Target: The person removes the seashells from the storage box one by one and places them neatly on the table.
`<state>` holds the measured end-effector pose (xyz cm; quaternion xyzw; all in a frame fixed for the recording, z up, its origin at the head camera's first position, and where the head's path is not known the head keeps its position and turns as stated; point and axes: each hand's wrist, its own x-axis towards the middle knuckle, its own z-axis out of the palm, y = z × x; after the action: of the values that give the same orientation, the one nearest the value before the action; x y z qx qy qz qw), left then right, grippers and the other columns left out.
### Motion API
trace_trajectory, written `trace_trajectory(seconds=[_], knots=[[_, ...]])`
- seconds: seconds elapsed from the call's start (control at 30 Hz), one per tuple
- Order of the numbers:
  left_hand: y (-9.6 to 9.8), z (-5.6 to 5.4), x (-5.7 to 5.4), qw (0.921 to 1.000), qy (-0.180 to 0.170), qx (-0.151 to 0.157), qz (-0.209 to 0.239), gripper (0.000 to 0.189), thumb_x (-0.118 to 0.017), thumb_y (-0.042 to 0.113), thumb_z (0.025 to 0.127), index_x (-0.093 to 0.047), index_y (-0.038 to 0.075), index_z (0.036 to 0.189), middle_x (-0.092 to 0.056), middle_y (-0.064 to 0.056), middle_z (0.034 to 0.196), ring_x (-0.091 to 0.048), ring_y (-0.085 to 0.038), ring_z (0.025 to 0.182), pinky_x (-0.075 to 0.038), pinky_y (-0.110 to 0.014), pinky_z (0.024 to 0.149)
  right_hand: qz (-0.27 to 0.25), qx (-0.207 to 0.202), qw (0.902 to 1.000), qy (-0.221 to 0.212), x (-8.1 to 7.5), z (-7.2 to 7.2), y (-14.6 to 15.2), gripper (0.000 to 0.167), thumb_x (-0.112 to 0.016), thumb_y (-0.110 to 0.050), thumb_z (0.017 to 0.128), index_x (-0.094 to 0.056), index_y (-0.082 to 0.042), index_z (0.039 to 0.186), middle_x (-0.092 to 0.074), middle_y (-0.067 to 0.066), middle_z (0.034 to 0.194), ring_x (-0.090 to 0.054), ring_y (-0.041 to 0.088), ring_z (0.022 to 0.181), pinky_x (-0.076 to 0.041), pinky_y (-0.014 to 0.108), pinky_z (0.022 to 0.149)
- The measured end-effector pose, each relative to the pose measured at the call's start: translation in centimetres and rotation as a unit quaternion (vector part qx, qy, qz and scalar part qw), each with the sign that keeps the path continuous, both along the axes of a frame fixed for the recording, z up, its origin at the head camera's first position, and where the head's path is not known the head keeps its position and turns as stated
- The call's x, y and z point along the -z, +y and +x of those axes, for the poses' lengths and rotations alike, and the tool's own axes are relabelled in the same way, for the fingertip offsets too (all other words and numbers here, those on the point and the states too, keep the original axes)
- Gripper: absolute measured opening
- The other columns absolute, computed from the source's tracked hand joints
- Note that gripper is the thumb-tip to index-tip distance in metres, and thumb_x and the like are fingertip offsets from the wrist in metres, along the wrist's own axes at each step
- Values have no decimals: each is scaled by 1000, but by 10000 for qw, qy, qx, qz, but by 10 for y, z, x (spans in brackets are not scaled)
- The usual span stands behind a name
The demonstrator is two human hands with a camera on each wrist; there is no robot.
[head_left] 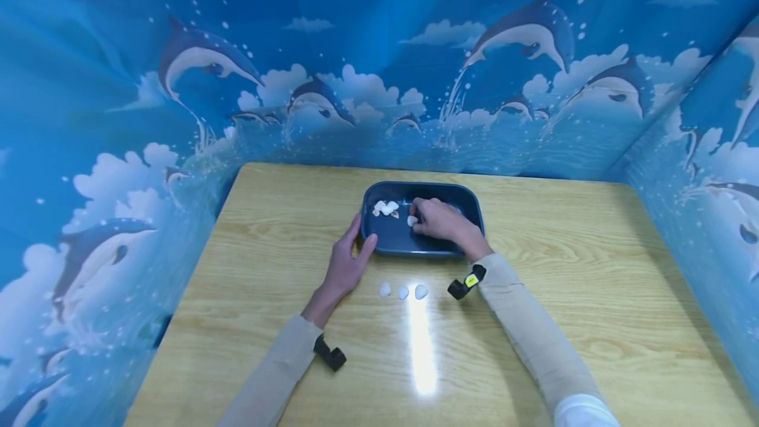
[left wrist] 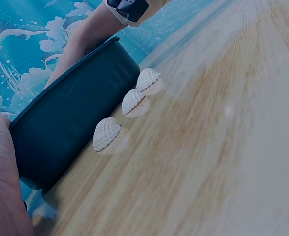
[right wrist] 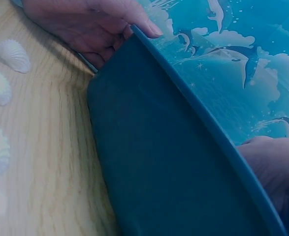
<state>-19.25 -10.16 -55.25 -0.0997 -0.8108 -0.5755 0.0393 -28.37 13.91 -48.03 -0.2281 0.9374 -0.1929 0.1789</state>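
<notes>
A dark blue rectangular plastic basin [head_left: 415,252] stands on the wooden table. My left hand [head_left: 345,265] holds its near-left corner, thumb at the rim and fingers along the outer wall. Inside the basin, my right hand [head_left: 441,219] pinches a white seashell [head_left: 412,221] between thumb and fingers; the basin wall hides this pinch in both wrist views. A small cluster of white and brownish seashells [head_left: 387,208] lies at the basin's left inside. In front of the basin, three white ribbed shells lie in a row: left [head_left: 385,289], middle [head_left: 404,292] and right [head_left: 421,291].
The wooden table [head_left: 267,236] extends on both sides of the basin. A blue curtain with printed dolphins [head_left: 379,51] hangs behind it and along the sides. A bright light reflection crosses the tabletop below the shell row. Small cameras are strapped to both wrists.
</notes>
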Motion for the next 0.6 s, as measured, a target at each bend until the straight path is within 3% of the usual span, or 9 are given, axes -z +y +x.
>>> trace_trajectory(seconds=[0.27,0.6], knots=[[1,1,-1,10000,-9,-16,23,69,-57,35,108,-27,8,164,-27,-12,171,-27,-21,157,-26,-41,128,101,19,9999,50,-1,-1,1,24,-73,-24,98,-66,-7,114,-63,2,79,-57,16,66,-47,30,58],[1,2,-3,10000,-15,-6,7,68,-57,35,109,-27,8,164,-27,-13,170,-27,-23,157,-26,-42,128,184,129,9997,111,0,-2,2,23,-75,-30,96,-66,-11,107,-64,2,82,-57,17,68,-47,31,58]])
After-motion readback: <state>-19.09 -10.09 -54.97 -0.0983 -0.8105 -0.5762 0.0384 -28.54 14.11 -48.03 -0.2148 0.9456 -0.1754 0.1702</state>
